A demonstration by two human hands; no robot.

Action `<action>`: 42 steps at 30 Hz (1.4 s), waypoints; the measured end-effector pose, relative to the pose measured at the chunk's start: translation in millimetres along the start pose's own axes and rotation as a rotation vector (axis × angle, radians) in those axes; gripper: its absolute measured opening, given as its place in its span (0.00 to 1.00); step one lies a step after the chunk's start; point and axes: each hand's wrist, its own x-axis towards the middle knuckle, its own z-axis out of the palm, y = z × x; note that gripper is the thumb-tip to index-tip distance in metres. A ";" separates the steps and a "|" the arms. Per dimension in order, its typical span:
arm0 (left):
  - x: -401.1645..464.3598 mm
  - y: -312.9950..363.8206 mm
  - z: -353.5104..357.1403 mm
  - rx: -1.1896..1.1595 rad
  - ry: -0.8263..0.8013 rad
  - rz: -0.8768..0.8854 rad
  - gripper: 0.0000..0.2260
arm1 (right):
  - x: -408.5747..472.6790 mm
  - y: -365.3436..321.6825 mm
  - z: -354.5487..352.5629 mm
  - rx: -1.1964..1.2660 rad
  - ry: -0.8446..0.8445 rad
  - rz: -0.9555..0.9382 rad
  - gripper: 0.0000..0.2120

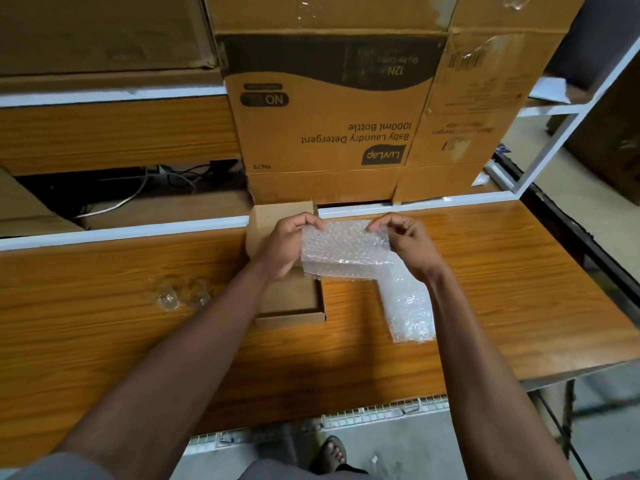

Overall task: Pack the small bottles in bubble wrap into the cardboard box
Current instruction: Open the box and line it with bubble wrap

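While both hands (287, 242) (410, 245) pinch the bubble wrap's (346, 249) top edge, it overhangs the cardboard box (291, 317).

I see both hands raised over the wooden table (485, 271), my left hand (289, 245) and right hand (410, 247) each pinching a top corner of a bubble wrap sheet (346, 251) stretched between them, its tail trailing down onto the tabletop. Behind the left hand sits the small open cardboard box (294, 306), lid flap up, and two small clear bottles (183, 296) lie left of it. A large printed carton (329, 109) stands beyond the table's white rail.
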 end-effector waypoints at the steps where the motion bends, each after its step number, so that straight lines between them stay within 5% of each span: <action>1: -3.4 1.8 -5.5 -0.009 -0.002 0.000 0.15 | 1.3 -2.9 4.9 0.001 -0.005 0.017 0.22; 14: -34.8 4.5 -86.9 -0.037 0.043 -0.025 0.15 | 25.3 -23.5 80.6 0.064 -0.098 0.177 0.22; 19: -44.1 3.9 -102.5 -0.093 0.063 -0.066 0.18 | 23.5 -18.9 101.7 0.027 -0.084 0.141 0.06; 26: -66.8 -11.1 -114.6 -0.098 0.034 -0.072 0.11 | 11.5 -1.5 125.0 0.021 -0.001 0.083 0.14; 30: -78.3 -25.0 -116.0 -0.023 0.044 -0.052 0.17 | 0.3 10.3 136.2 0.055 0.031 0.072 0.16; 38: -84.6 -29.9 -108.2 0.204 0.169 -0.005 0.10 | -8.2 26.3 130.4 -0.038 -0.126 0.215 0.14; 42: -87.5 -35.9 -103.6 0.213 0.078 -0.096 0.13 | -0.5 32.1 129.5 -0.113 -0.102 0.224 0.15</action>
